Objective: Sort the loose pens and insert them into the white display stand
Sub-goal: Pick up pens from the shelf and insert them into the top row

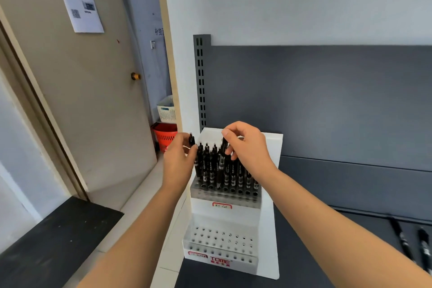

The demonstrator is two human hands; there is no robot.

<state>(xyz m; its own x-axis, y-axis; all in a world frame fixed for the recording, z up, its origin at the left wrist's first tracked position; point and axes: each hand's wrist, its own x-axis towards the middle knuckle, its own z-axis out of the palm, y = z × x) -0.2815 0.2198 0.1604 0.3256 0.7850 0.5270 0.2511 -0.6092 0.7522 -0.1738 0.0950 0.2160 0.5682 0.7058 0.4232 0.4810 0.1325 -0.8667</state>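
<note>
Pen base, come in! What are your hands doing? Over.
Left hand grips one black pen. Right hand grips second pen at crowded top rows of white stand. Two loose pens lie on shelf, nothing blocking.

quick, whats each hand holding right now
Left hand: pinches a black pen.
Right hand: grips a second pen over the white display stand.

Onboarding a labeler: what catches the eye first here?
Both hands meet over the white display stand, its upper tier crowded with black pens: right hand pinches one pen, left hand grips another pen. Lower tier holes are empty; two loose pens lie on the shelf, far right.
</note>
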